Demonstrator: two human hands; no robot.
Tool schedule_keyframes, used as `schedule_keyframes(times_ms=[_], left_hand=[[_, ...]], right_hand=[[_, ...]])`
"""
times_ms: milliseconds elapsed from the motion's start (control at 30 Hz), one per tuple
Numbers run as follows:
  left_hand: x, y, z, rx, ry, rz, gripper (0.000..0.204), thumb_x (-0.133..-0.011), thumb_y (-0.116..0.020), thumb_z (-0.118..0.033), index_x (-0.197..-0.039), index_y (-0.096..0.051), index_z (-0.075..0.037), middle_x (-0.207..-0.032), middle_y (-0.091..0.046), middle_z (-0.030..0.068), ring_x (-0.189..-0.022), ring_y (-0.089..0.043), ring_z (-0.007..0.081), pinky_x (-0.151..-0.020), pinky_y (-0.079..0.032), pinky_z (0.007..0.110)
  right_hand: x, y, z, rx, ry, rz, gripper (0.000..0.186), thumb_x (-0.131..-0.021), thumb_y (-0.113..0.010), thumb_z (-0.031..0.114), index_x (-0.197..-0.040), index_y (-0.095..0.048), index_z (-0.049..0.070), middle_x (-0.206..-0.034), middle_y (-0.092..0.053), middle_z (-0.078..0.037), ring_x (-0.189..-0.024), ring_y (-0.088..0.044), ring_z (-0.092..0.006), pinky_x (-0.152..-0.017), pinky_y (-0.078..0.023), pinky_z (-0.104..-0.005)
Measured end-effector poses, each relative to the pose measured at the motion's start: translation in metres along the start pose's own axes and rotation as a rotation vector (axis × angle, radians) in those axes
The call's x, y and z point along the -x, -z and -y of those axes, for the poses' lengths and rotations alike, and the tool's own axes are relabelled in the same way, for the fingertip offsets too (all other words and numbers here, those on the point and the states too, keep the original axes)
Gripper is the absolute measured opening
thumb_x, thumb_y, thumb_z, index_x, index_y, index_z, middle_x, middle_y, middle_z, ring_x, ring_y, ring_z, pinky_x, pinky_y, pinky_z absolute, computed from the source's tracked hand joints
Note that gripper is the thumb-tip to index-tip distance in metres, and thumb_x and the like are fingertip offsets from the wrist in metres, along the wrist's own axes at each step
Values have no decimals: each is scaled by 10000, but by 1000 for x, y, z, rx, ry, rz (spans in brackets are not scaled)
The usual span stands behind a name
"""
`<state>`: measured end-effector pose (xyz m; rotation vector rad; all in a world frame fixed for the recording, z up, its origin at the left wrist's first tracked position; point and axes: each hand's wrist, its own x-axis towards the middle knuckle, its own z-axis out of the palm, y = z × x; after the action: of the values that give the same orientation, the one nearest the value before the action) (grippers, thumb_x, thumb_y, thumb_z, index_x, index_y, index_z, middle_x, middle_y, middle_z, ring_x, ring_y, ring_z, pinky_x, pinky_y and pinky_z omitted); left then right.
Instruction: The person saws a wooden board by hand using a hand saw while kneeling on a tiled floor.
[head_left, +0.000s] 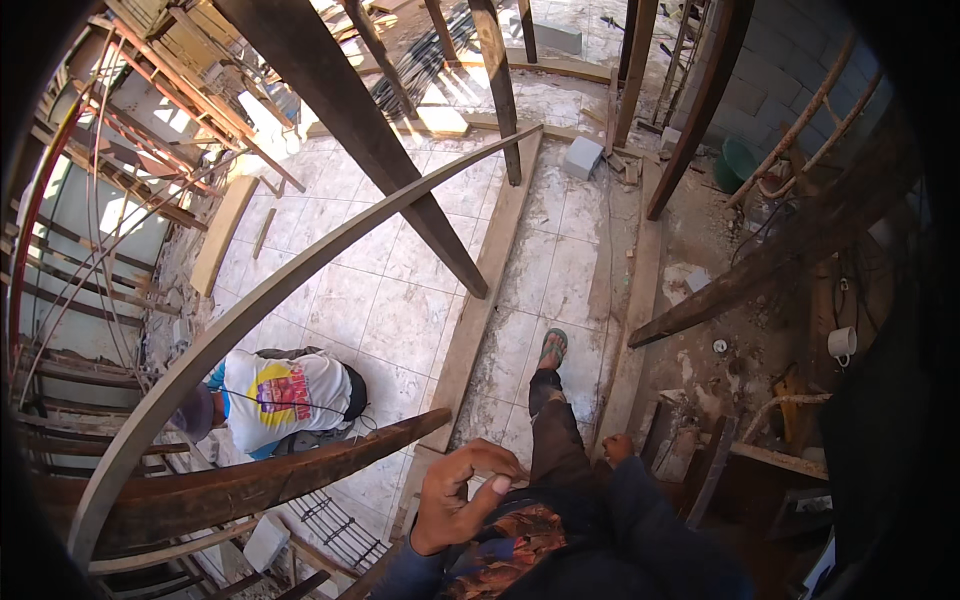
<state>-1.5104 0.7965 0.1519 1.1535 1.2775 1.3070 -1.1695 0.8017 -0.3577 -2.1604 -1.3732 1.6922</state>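
Note:
My left hand [462,497] is raised in front of my body, its fingers bent in a loose curve and the thumb pointing toward the fingertips. A small gap shows between thumb and fingers, with nothing visible in it. My right hand [618,449] is low beside my trouser leg, its fingers curled in; whatever they may hold is hidden. Close to my left hand is the end of a thick dark timber beam [300,470]. A long, thin, bowed wooden strip [290,270] arcs over the scene, crossing an upright post [400,180].
Left of me a person in a white printed shirt [290,400] bends low over the tiled floor [370,300]. Floor timbers [490,290] run on both sides of my sandalled foot [553,347]. Slanted posts [700,110] stand ahead. A grey block [582,157] and green bucket [734,165] are farther off.

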Motion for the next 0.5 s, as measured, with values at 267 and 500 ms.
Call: schedule_keyframes(times_ms=[267,500], left_hand=[[-245,12,131,-16,397,-162,109,-972,-599,-117,-984,-626,-12,-964,-673,68,-855,-627,129,-793,-504,298],[-441,-21,117,-94,265,41,304,-936,-546,-25,-1237,-573,11,-1064,-700,116,-971,-662,166,-852,-515,302]], right_hand=[[-71,115,158,204,192,-85,339,-876,-637,179,-1176,-646,21,-923,-706,-158,-845,-698,-274,-743,-538,-418],[-224,217,348,-15,316,-285,274,-970,-612,208,-1119,-645,-20,-893,-698,-130,-802,-676,-212,-736,-534,-377]])
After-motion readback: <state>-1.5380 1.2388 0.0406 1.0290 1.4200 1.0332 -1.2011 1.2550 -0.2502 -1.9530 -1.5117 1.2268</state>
